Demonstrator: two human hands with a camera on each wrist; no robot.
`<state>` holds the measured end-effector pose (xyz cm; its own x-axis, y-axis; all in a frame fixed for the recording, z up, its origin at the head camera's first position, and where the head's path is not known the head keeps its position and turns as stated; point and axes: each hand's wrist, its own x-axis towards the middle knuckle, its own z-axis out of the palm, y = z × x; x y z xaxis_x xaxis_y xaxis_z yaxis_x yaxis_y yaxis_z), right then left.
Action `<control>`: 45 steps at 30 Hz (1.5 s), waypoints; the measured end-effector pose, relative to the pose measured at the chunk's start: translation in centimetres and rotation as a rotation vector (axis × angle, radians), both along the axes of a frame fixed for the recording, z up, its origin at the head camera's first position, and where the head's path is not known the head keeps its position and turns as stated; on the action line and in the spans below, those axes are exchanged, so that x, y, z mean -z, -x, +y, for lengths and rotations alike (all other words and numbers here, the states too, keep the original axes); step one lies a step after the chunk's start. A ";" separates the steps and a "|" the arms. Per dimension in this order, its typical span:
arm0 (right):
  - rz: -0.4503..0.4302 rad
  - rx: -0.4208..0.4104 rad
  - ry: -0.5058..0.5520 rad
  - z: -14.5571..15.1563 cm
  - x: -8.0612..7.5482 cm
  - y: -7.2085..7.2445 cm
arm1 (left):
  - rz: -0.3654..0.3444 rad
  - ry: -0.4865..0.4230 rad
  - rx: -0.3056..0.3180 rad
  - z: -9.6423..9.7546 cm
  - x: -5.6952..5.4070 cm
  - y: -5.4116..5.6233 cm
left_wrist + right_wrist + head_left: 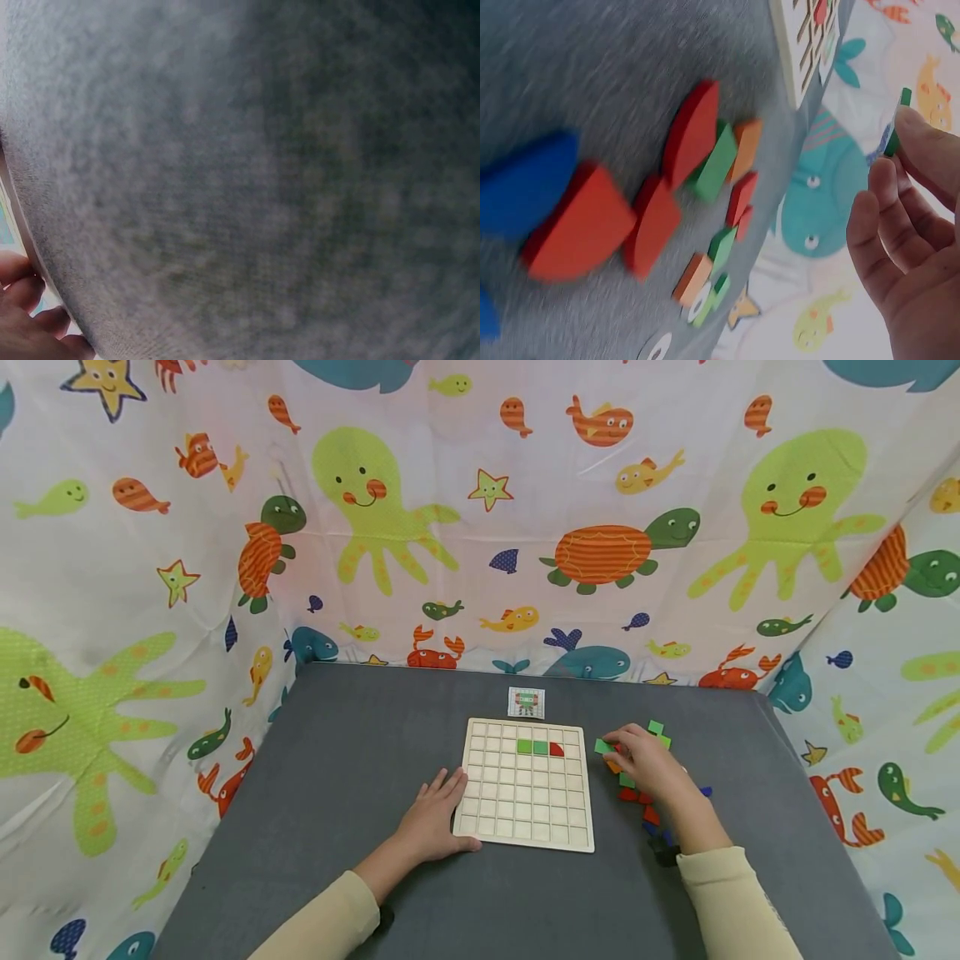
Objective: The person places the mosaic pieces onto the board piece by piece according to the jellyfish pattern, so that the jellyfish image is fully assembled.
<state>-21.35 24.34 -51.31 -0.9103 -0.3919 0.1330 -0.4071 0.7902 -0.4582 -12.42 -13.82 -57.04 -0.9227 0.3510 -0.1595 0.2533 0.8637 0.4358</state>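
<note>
A pale wooden grid board (523,795) lies on the grey cloth. In its second row from the top sit a light green square (524,746), a green square (540,747) and a red quarter-round piece (556,749). My left hand (431,818) rests at the board's left edge, fingers extended along the side and thumb by the lower left corner. Right of the board, my right hand (647,760) pinches a green tile (905,97) between thumb and index finger. In the right wrist view that tile is raised above the cloth, seen nearly edge-on.
Loose pieces lie scattered right of the board and under my right hand, among them a red piece (581,225), a blue piece (525,184) and an orange piece (694,279). Behind the board is a small printed card (527,702). A sea-animal curtain (480,610) surrounds the table.
</note>
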 end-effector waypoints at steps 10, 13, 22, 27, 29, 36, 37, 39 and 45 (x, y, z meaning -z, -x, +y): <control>0.015 -0.027 0.034 -3.2 0.3 0.8 | -0.010 0.019 -0.002 0.0 0.0 0.0; 0.013 -0.042 0.041 -4.0 0.2 1.0 | -0.013 0.024 -0.006 0.0 0.0 0.1; -0.025 -0.011 -0.025 -6.1 0.1 1.4 | -0.010 0.017 -0.004 0.1 0.1 0.0; -0.012 -0.018 -0.054 -7.4 0.0 1.9 | -0.016 0.020 -0.006 0.1 0.1 0.1; -0.005 -0.022 -0.057 -7.9 -0.1 2.1 | -0.015 0.018 -0.007 0.1 0.0 0.1; -0.017 -0.042 -0.071 -9.7 0.0 2.7 | -0.023 0.019 -0.005 0.2 -0.1 0.2; -0.023 -0.048 -0.073 -9.9 0.1 2.8 | -0.025 0.020 -0.005 0.2 0.0 0.2; -0.040 -0.058 -0.066 -10.4 0.4 2.9 | -0.027 0.024 -0.007 0.2 -0.1 0.1; -0.075 -0.077 -0.070 -11.9 1.4 3.4 | -0.028 0.017 -0.011 0.1 -0.3 0.1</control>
<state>-24.70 12.44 -52.70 -0.8834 -0.4673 0.0360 -0.4349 0.7887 -0.4345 -12.51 -13.70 -56.78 -0.9215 0.3378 -0.1916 0.2313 0.8737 0.4279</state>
